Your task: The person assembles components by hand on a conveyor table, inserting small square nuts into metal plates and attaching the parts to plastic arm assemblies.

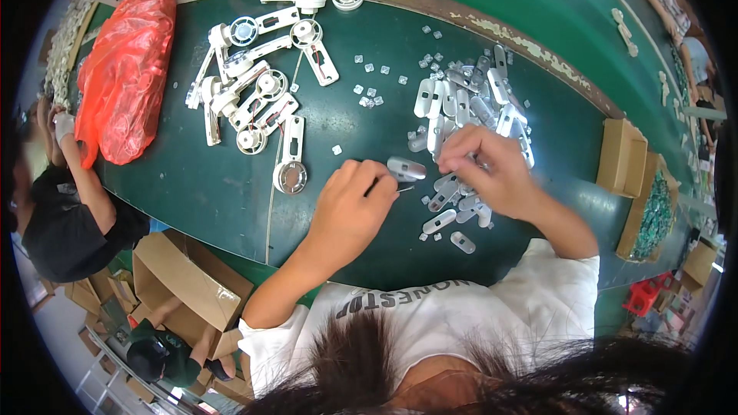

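My left hand [354, 204] is closed, its fingertips pinching a silver-grey oval plastic cover [406, 169] with a small window in it. A thin dark tool, perhaps tweezers, shows between the same fingers, its tip just below the cover; its kind is not clear. To the right, my right hand [492, 169] has thumb and fingers drawn together; anything in them is too small to make out. It hovers at the near side of a heap of similar oval covers [461, 107], white and grey. Several small clear square pieces [371, 93] lie scattered left of the heap.
White folding handheld fans [270, 84] are piled on the green table [346, 123] at left, beside a red plastic bag [127, 73]. At right stand cardboard boxes [621, 157], one holding green pieces [653, 215]. A co-worker [69, 207] is at far left; another crouches by an open carton [188, 277].
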A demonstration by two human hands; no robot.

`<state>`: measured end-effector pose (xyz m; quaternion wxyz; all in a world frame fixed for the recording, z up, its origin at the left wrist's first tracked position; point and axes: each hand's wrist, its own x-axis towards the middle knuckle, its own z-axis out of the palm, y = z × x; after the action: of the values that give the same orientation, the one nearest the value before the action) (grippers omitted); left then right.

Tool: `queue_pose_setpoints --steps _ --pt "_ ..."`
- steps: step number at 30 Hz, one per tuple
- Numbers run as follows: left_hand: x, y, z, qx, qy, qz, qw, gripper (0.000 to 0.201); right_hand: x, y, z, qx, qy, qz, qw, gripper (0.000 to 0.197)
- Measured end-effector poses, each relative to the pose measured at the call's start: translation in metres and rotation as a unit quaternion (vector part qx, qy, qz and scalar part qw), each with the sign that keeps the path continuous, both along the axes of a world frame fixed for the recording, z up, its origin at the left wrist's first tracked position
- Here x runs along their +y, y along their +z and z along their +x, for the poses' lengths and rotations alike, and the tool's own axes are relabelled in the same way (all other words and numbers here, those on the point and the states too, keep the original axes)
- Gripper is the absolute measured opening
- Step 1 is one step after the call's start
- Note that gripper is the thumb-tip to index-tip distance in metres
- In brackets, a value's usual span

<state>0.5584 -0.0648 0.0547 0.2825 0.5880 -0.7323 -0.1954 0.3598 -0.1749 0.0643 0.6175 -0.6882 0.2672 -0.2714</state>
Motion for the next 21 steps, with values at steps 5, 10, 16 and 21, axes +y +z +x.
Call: queue_pose_setpoints --steps 5,10,16,21 --pt "-0.007 0.022 -0.005 0.594 0.140 0.251 0.751 0.009 0.016 0.005 0.008 -0.016 0.013 -0.146 0.989 0.017" --pt "-0.007 0.013 -0.017 0.611 0.137 0.224 0.747 0.021 0.016 -0.006 0.011 -0.044 -0.039 -0.141 0.988 0.023" --pt "-0.005 0.002 -0.017 0.631 0.086 0.227 0.737 0.017 0.010 -0.010 0.012 -0.021 -0.021 -0.262 0.965 0.023" --pt "-0.004 -0.001 -0.016 0.673 0.071 0.236 0.697 0.011 0.012 -0.010 0.012 -0.021 -0.020 -0.358 0.933 0.026"
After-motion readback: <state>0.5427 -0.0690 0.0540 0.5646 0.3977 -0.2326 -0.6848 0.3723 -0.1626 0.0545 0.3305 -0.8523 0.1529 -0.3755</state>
